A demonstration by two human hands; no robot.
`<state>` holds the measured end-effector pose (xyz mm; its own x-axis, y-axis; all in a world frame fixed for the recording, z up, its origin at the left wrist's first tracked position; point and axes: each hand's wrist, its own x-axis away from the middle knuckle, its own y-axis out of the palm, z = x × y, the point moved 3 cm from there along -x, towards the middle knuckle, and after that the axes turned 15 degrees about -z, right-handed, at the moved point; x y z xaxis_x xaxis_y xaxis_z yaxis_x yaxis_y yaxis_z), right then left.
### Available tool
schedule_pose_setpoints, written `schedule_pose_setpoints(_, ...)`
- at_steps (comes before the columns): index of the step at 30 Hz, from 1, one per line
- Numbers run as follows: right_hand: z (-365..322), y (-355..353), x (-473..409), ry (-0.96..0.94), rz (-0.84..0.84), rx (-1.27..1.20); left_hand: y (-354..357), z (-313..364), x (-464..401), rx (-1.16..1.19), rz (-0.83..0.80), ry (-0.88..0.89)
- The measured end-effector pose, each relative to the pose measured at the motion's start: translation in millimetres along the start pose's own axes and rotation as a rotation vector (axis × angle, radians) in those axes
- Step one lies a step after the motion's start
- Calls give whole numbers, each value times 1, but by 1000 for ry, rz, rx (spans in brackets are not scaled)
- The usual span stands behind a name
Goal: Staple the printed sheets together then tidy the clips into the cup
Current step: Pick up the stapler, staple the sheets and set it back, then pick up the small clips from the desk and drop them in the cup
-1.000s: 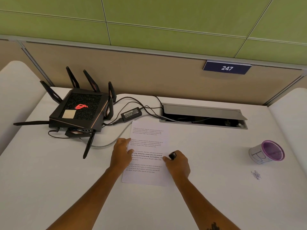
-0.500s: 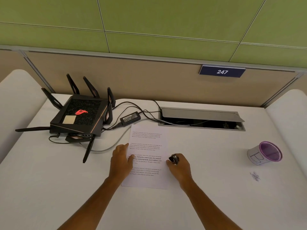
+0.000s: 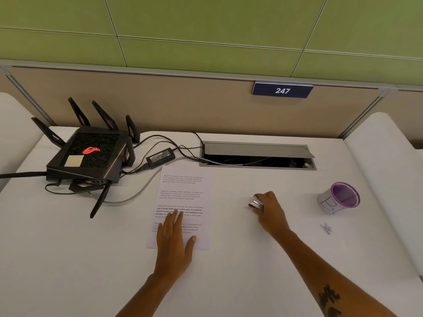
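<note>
On a white desk (image 3: 229, 282), printed sheets (image 3: 185, 197) lie under a flat, open left hand (image 3: 175, 239). Bare desktop separates them from the right hand (image 3: 271, 210) gripping a stapler (image 3: 256, 202), near the purple-rimmed cup (image 3: 338, 199) and loose clips (image 3: 326, 228).

The dark blue rectangular plate (image 3: 282, 90) on the beige partition panel carries white numerals — "247". The white-wrapped cup with a purple rim (image 3: 338, 199) bears a large hand-drawn letter "B" on its side. The black angular router with upright antennas (image 3: 91, 154) shows a glowing red emblem on its top, with no letters. The white printed sheets (image 3: 185, 195) hold paragraphs of small black type, too fine to read; the label on the black power adapter (image 3: 161, 156) is likewise illegible.
</note>
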<state>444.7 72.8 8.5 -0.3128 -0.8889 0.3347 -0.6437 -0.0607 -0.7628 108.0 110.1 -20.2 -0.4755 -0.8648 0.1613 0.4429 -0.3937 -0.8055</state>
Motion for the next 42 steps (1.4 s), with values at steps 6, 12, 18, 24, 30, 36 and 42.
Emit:
schedule_pose_setpoints(6,38,-45,-30,-25,25,134,30,23,13,-68,-45,0)
schedule_pose_setpoints(12,59,-75,-64,-106,-17,262,49,41,23,-75,-65,-25)
schedule_pose_setpoints(18,69,-84,-86,-196,-51,361,64,51,31,-78,-97,-38)
schedule_pose_setpoints(24,73,-85,-91,-230,-42,382,72,64,36,-90,-121,-47)
schedule_pose_setpoints(30,77,-87,-94,-237,-35,414,74,75,35,-116,-124,-41)
schedule_pose_setpoints(36,81,-84,-76,-114,-15,289,77,88,30,-152,-138,-25)
schedule_pose_setpoints(42,96,-51,-9,-211,95,377,87,109,24,-182,-184,-23)
